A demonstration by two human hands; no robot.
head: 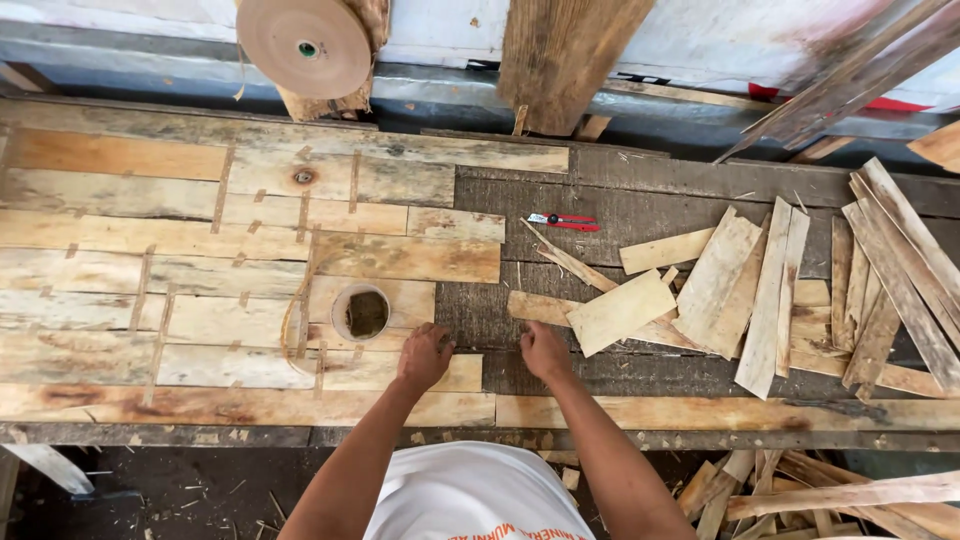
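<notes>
A patchwork sheet of thin wood veneer pieces, joined with strips of brown tape, covers the left half of a worn wooden workbench. My left hand rests on the sheet's lower right edge, fingers curled, just right of a small roll of tape. My right hand presses on the dark bench surface beside a loose veneer strip. Neither hand visibly holds anything.
Several loose veneer strips lie piled on the bench's right side. A red cutter lies near the middle. A large brown paper tape roll and a plank stand at the back. Wood scraps lie on the floor at lower right.
</notes>
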